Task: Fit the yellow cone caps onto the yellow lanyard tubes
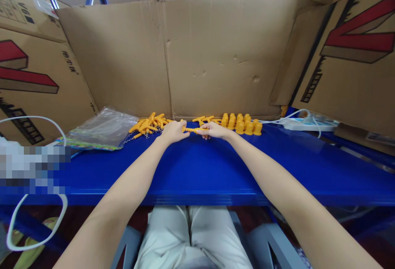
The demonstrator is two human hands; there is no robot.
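Both my arms reach forward over the blue table (197, 170). My left hand (174, 131) and my right hand (212, 130) are closed on the two ends of a thin orange threaded rod (194, 129) held low over the table. Left of my left hand lies a pile of orange rod-shaped parts (148, 124) with small springs. Behind my right hand stand several orange cap-shaped pieces (243, 124) in a cluster, and a few orange T-shaped parts (203, 119) lie between the two groups.
A clear plastic bag (101, 129) lies at the left of the table. A white power strip (304, 125) with cable sits at the right. Cardboard sheets (216, 55) wall the back and sides. A white cable (37, 203) loops at the left edge.
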